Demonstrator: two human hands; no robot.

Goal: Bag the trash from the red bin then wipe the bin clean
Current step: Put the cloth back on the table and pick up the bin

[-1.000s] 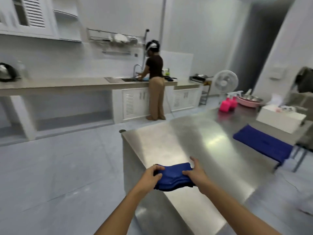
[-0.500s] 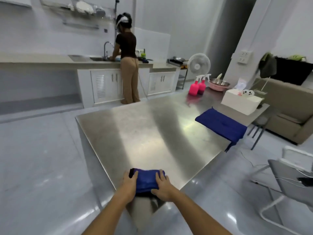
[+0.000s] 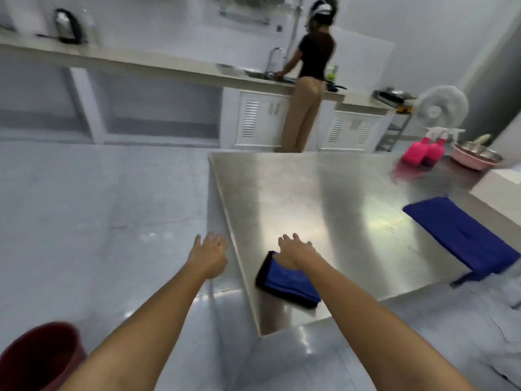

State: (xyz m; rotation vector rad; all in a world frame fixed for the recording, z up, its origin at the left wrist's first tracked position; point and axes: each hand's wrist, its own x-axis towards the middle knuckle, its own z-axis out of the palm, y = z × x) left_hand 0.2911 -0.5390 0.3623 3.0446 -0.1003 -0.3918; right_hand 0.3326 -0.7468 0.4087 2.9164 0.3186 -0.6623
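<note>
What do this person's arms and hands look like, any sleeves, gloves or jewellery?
No sleeves show: the left forearm and right forearm are bare to the picture's edge. The left hand and right hand wear no gloves. No watch or bracelet shows; rings cannot be told through the blur.

Seen from a head-worn camera, a person's two arms fill the foreground. The left forearm [image 3: 146, 320] and right forearm [image 3: 375, 314] are bare from wrist to the frame's lower edge, slender and smooth in outline. The left hand [image 3: 210, 256] and right hand [image 3: 296, 252] are likewise uncovered. Motion blur softens the fingers [image 3: 211, 240], so the nails appear short, though that cannot be settled here.
</note>
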